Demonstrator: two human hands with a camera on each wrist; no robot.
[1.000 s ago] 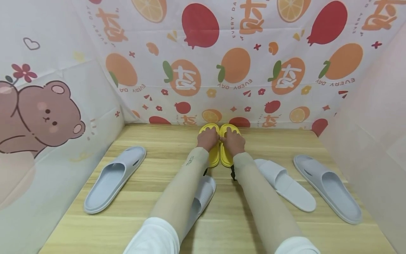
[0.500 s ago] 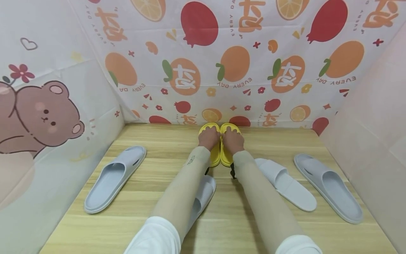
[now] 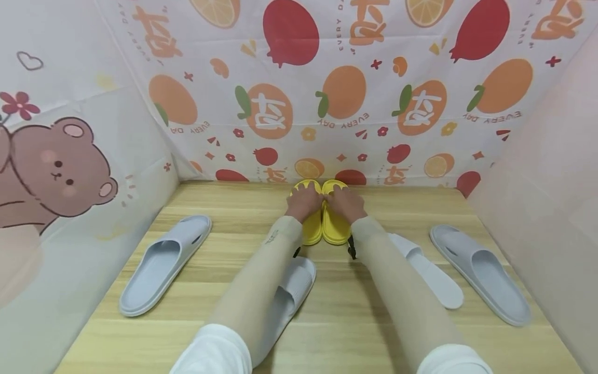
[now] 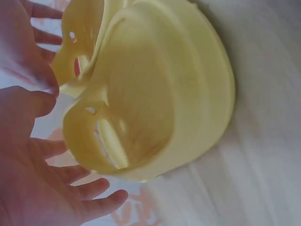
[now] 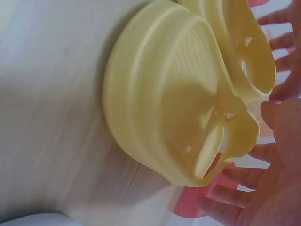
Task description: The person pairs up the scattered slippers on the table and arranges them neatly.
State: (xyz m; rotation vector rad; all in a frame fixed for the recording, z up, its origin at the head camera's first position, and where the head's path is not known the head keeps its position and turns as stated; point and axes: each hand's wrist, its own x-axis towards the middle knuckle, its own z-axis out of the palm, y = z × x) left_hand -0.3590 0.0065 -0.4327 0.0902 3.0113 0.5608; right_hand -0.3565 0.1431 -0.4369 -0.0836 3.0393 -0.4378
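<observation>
A pair of yellow slippers stands side by side against the back wall, the left slipper [image 3: 312, 232] and the right slipper [image 3: 335, 232]. Over the strap of the left one is my left hand [image 3: 304, 201], and my right hand [image 3: 344, 203] is over the other strap. In the left wrist view, the fingers of the left hand [image 4: 33, 169] are spread and nearly straight beside the strap, which has cut-out holes. The right wrist view shows the right hand [image 5: 268, 183] with its fingers likewise extended. The two thumbs come close together between the slippers.
A grey slipper [image 3: 154, 270] lies at the left, and another grey slipper [image 3: 296, 285] is partly covered by the left forearm. On the right are a white slipper [image 3: 439, 280], partly behind the right forearm, and a grey slipper [image 3: 490, 280]. Printed cloth walls [image 3: 383, 67] enclose the wooden floor [image 3: 327, 332].
My forearms have spread slightly apart, the right one now covering more of the white slipper. The head view has shifted a little. The yellow slippers stay at the wall.
</observation>
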